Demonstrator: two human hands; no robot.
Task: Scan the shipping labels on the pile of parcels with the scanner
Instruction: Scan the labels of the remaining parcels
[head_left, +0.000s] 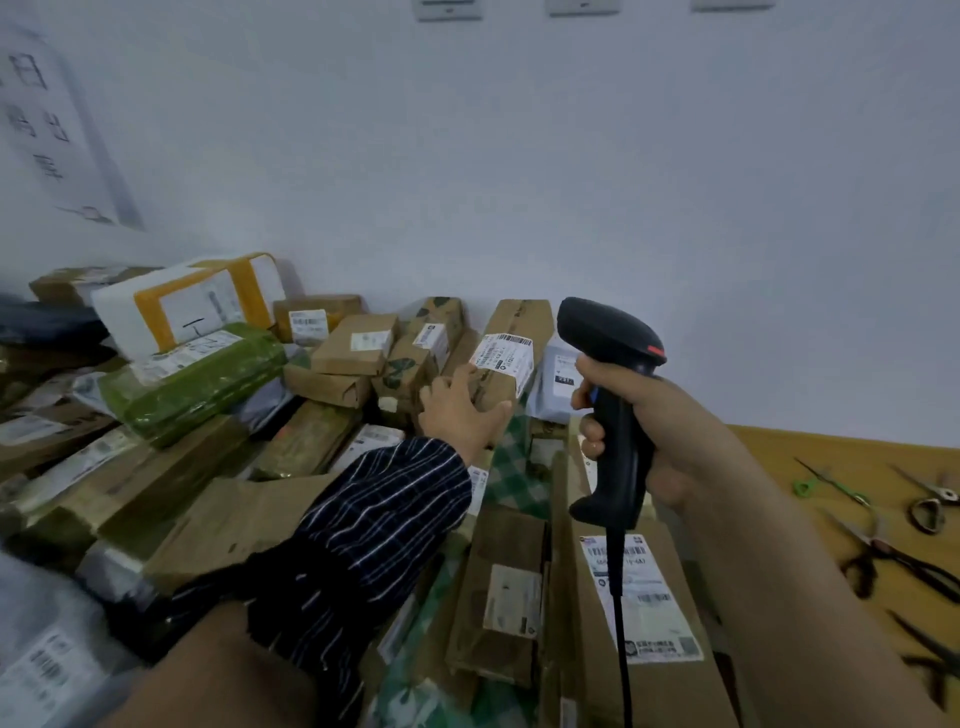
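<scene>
One parcel (511, 332) is gripped by left hand (460, 413), scanner (613, 374) by right hand (654, 431) alongside; pile (332, 441) is judged mostly unscanned.

The scanner (618, 452) is black, with a pistol grip, a blue trigger and a red strip on its head. It stands upright in the right hand (675, 447), head pointing left, cable hanging from its base. The pile of parcels (332, 343) holds brown cartons, a green-wrapped parcel (192, 379) and a white box with yellow tape (187, 306). The left hand (457, 410) grips the long carton (522, 317), which lies tilted; its white shipping label (503, 357) faces the scanner head.
</scene>
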